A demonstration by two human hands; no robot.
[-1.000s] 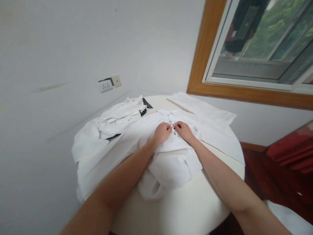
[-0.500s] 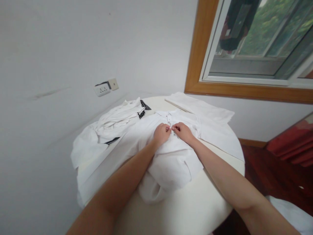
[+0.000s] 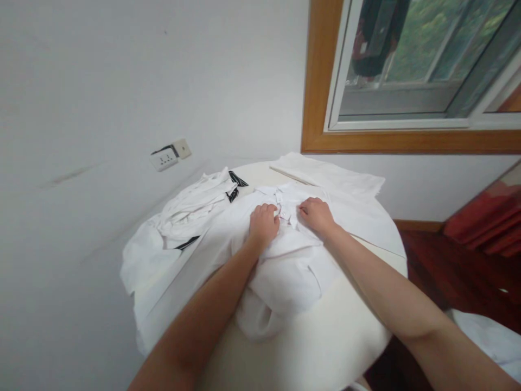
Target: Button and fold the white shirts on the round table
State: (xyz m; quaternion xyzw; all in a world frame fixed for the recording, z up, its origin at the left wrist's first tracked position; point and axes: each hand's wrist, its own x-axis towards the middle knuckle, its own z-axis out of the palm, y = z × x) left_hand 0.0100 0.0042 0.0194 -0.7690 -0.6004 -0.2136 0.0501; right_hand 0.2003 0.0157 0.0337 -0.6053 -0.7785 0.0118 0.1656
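A white collared shirt [image 3: 291, 255] lies front up on the round table, its lower part bunched toward me and its sleeves spread to both sides. My left hand [image 3: 264, 224] is closed on the front opening below the collar, fingertips at the placket's edge. A small button shows beside those fingertips. Just to the right, my right hand [image 3: 316, 214] rests on the shirt front with its fingers curled and pinched at the cloth. How much fabric is between the right fingertips is hard to see. A strip of the shirt front shows between both hands.
Crumpled white cloth [image 3: 195, 203] with black striped pieces [image 3: 238, 179] lies at the table's left, by the wall. The cream table [image 3: 317, 347] stands against the wall, near a socket [image 3: 165, 159] and a wood-framed window [image 3: 315, 81]. A red curtain [image 3: 484, 217] hangs at right.
My hands were together at the placket and are now apart: the right has moved right, the left slightly left. The camera view has turned a little.
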